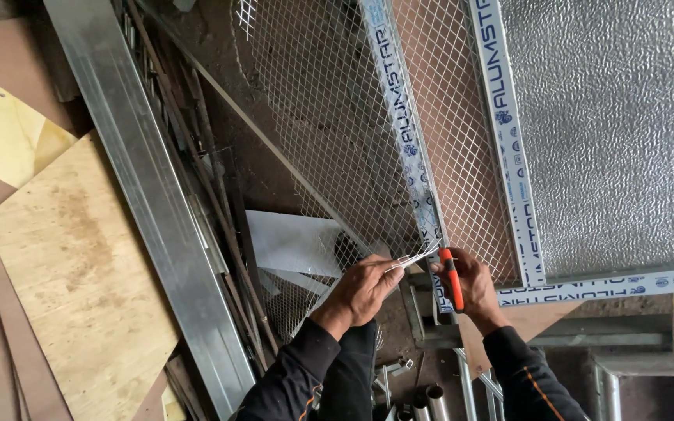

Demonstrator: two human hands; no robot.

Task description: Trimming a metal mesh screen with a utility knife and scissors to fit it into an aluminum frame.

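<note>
My left hand [362,290] pinches a thin strip of white wire mesh [411,259] at the lower edge of a large expanded-metal mesh sheet [329,117]. My right hand [473,287] is closed on an orange-handled cutting tool [452,279], its tip at the mesh strip beside a film-wrapped aluminium frame bar [407,132]. The mesh lies over the frame and hangs past its left bar. Both forearms wear dark sleeves.
A second frame bar [512,148] and a bottom bar [626,282] border a textured silver panel [618,125]. Plywood pieces [72,265] and a long grey metal channel [157,210] lie at left. Metal tubes [431,398] stand below the hands.
</note>
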